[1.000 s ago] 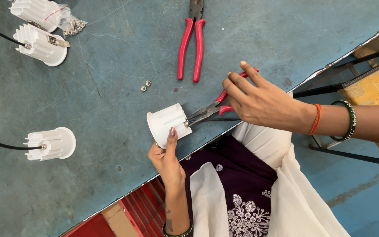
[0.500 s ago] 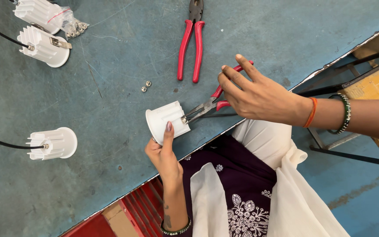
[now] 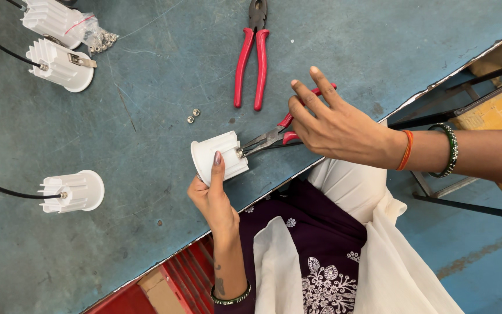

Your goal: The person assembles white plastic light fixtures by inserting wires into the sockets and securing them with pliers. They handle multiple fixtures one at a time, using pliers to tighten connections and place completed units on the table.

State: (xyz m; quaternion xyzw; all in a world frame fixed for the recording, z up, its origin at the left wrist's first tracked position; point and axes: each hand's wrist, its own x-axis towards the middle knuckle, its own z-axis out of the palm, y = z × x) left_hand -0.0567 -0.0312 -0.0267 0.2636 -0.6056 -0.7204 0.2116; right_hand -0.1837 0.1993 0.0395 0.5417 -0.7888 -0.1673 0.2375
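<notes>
Left hand [image 3: 211, 197] clamped around white finned lamp housing [image 3: 219, 156], lying on its side at near edge of blue bench [image 3: 146, 87]. Right hand [image 3: 335, 125] wrapped on red-handled long-nose pliers [image 3: 268, 138], tips at housing's rear. Best kept steady, squeezing gently, avoiding slips off fins.

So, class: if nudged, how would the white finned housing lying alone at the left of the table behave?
The white finned housing lies on its side and looks round, so it may roll in a curve. Its flared rim should slow it. The black cable would likely drag.
</notes>
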